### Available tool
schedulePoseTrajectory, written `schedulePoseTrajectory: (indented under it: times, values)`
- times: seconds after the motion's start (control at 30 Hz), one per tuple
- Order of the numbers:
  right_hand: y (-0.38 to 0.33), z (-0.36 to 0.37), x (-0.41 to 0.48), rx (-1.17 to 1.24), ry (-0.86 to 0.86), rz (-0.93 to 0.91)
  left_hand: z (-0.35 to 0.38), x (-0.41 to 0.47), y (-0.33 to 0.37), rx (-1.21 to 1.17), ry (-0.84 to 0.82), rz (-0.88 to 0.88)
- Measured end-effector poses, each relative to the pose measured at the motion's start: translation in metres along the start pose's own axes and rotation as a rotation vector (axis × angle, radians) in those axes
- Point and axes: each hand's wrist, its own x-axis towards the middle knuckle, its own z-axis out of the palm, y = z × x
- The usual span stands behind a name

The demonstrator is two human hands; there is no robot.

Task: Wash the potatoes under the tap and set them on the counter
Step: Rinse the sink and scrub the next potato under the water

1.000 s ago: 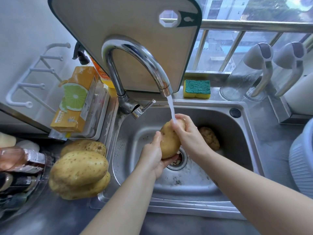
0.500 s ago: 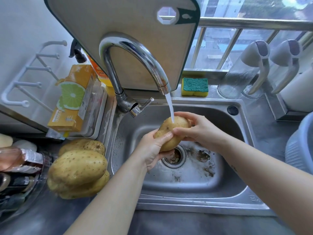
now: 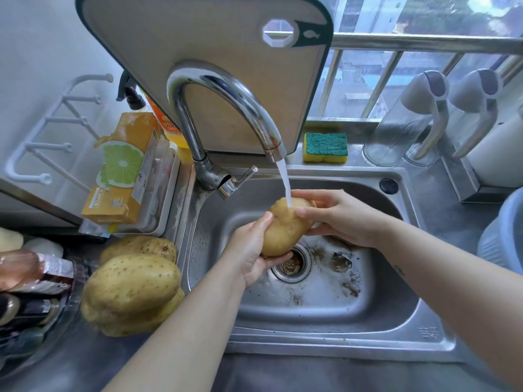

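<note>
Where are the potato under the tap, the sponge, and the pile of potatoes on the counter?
potato (image 3: 283, 233): head view, on its bare wet middle.
sponge (image 3: 325, 143): head view, on its green top face.
pile of potatoes (image 3: 133, 281): head view, on the side of the large front potato.

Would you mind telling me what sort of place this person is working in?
Most likely a home kitchen: a stainless steel sink with a running tap, a cutting board propped behind it, a sponge on the ledge, and a potato being rinsed.

Bare forearms (image 3: 184, 321), small dark mark (image 3: 398, 270) on the right.
</note>
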Motion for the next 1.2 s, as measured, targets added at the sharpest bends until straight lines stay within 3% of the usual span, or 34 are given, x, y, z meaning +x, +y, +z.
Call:
schedulePoseTrajectory:
  times: [0.13, 0.3, 0.4, 0.57, 0.7, 1.0, 1.2]
  values:
    - [0.001, 0.011, 0.000, -0.145, 0.095, -0.092, 0.002, -0.001, 0.002, -0.007, -0.013, -0.004]
    - [-0.006, -0.004, -0.003, 0.007, -0.061, 0.015, 0.000, -0.003, 0.006, 0.001, -0.024, -0.033]
    - [-0.004, 0.005, -0.002, -0.151, 0.055, -0.051, 0.003, -0.003, 0.006, 0.039, -0.029, -0.008]
    - [-0.004, -0.002, -0.006, 0.016, -0.034, 0.014, 0.007, -0.007, 0.006, 0.057, -0.014, 0.001]
    - [-0.003, 0.017, -0.006, -0.315, 0.198, -0.136, 0.017, -0.012, 0.000, 0.112, -0.037, 0.090]
    - [0.009, 0.043, -0.001, -0.318, 0.481, -0.192, 0.016, -0.017, -0.006, 0.247, -0.024, 0.168]
    - [0.011, 0.034, -0.004, -0.168, 0.168, -0.082, 0.006, -0.013, 0.002, 0.302, 0.019, 0.170]
